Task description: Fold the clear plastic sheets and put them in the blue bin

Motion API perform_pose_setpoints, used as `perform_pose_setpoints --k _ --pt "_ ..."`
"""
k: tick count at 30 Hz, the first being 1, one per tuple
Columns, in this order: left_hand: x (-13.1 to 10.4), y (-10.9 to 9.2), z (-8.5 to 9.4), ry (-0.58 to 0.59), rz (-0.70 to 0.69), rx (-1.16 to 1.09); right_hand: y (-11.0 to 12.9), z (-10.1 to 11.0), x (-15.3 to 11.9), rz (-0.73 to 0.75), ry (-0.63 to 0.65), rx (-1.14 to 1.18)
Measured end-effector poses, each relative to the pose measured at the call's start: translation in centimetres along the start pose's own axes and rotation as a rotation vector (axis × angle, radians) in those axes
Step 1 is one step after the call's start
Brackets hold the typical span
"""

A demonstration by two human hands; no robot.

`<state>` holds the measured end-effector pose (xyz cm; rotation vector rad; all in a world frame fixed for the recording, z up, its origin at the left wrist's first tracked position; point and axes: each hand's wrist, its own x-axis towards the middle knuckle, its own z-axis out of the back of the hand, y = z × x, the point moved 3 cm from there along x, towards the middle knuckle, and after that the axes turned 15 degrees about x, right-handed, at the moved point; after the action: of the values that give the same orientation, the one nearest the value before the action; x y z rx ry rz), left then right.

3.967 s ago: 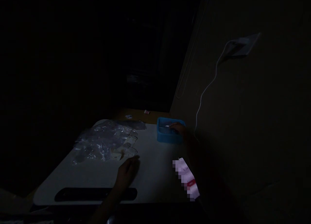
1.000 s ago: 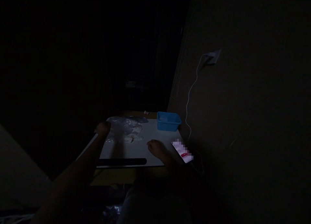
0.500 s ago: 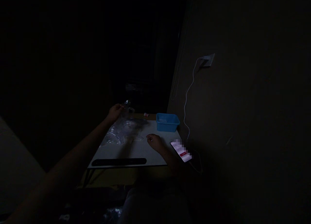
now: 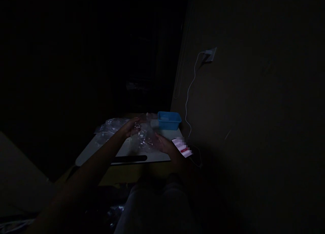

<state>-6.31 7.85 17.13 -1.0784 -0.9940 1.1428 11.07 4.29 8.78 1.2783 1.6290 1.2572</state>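
Note:
A clear plastic bag [image 4: 144,137] with shiny creases is between my two hands above the white table [image 4: 87,152]. My left hand [image 4: 130,127] is closed on the bag's upper left side. At the bag's right side is my right hand [image 4: 161,142], its fingers curled against the plastic, partly behind it. More crumpled clear plastic [image 4: 111,126] lies on the left part of the table. A blue basket [image 4: 169,121] stands at the back right corner with something pale inside. The scene is very dark.
A lit phone [image 4: 182,147] lies by the table's right edge. From the wall socket [image 4: 210,54] a white cable [image 4: 187,98] hangs down towards it. A dark slot [image 4: 130,158] runs along the table's front edge. My knees are below.
My left hand has brought a plastic bag right and towards me. My right hand now meets it. The loose plastic lies further left, and the view has shifted slightly.

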Motion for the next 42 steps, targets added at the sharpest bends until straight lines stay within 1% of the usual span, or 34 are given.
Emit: perform_pose_setpoints --k 2,3,4,6,9,11,12,13,14,16,17,18,19,20,22,24,26,28,31,33,34,35,36,37,38,39,41,42 --pt "0.1 1.8 -0.5 0.008 0.01 0.05 -0.8 0.7 -0.5 -0.035 -0.043 0.071" --pt "0.2 2.8 -0.6 0.003 0.016 0.09 -1.2 1.2 -0.7 -0.043 -0.09 0.097" --pt "0.2 3.7 -0.5 -0.025 0.01 0.135 -1.6 1.8 -0.8 -0.029 -0.155 0.094" --pt "0.4 5.3 -0.2 -0.104 0.0 0.196 -2.2 3.2 -1.1 0.009 -0.263 0.071" --pt "0.2 7.0 0.2 -0.253 -0.016 0.228 -2.7 4.9 -1.2 0.068 -0.344 0.046" --pt "-0.5 7.6 -0.1 -0.363 -0.085 0.317 -2.8 5.8 -1.3 0.113 -0.396 0.034" --pt "-1.0 7.7 -0.7 -0.414 -0.178 0.444 -3.0 6.1 -1.3 0.136 -0.421 0.038" --pt "-1.5 7.9 -1.7 -0.397 -0.287 0.582 -3.1 6.3 -1.3 0.156 -0.441 0.053" --pt "-2.0 8.3 -3.0 -0.328 -0.394 0.693 -3.4 6.4 -1.3 0.169 -0.452 0.081" --pt "-3.0 9.5 -6.0 -0.138 -0.547 0.859 -4.0 6.5 -1.2 0.169 -0.44 0.168" --pt "-3.4 10.4 -7.5 -0.053 -0.591 0.924 -4.4 6.4 -1.1 0.154 -0.424 0.212" --pt "-3.7 11.3 -8.7 0.004 -0.62 0.982 -4.8 6.5 -1.0 0.143 -0.41 0.25" --pt "-3.9 12.2 -9.6 0.034 -0.638 1.036 -5.0 6.6 -0.8 0.138 -0.407 0.279" --pt "-4.0 13.1 -10.4 0.037 -0.652 1.083 -5.2 6.8 -0.7 0.139 -0.407 0.298" --pt "-4.2 14.7 -11.2 0.027 -0.668 1.176 -5.2 7.5 -0.6 0.155 -0.422 0.312" --pt "-4.5 15.8 -11.3 0.021 -0.677 1.262 -4.8 8.5 -0.6 0.171 -0.443 0.317" --pt "-4.8 16.4 -11.0 0.024 -0.686 1.332 -4.2 9.4 -0.7 0.186 -0.453 0.32" --pt "-5.3 16.6 -10.6 0.041 -0.682 1.391 -3.5 10.0 -0.7 0.234 -0.438 0.285" --pt "-5.9 16.5 -10.3 0.071 -0.639 1.473 -2.6 10.5 -0.7 0.324 -0.495 0.079" --pt "-6.4 16.4 -10.2 0.076 -0.592 1.522 -2.3 10.3 -0.9 0.377 -0.545 -0.077" --pt "-6.5 16.4 -10.3 0.072 -0.566 1.542 -2.2 9.9 -1.1 0.406 -0.54 -0.194" --pt "-6.7 16.3 -10.3 0.065 -0.542 1.558 -2.1 9.3 -1.4 0.437 -0.504 -0.351" --pt "-6.9 16.2 -10.4 0.059 -0.522 1.571 -2.2 8.4 -1.8 0.473 -0.433 -0.574" --pt "-7.0 16.1 -10.5 0.052 -0.502 1.579 -2.4 7.4 -2.2 0.493 -0.322 -0.797" --pt "-7.1 15.9 -10.6 0.048 -0.485 1.583 -2.9 6.4 -2.7 0.495 -0.185 -0.994" --pt "-7.2 15.8 -10.6 0.05 -0.471 1.584 -3.6 5.6 -3.3 0.492 -0.06 -1.162" --pt "-7.3 15.6 -10.7 0.061 -0.454 1.579 -5.0 4.4 -4.5 0.49 0.134 -1.379" --pt "-7.4 15.5 -10.6 0.067 -0.453 1.575 -5.6 4.3 -4.9 0.483 0.177 -1.437"
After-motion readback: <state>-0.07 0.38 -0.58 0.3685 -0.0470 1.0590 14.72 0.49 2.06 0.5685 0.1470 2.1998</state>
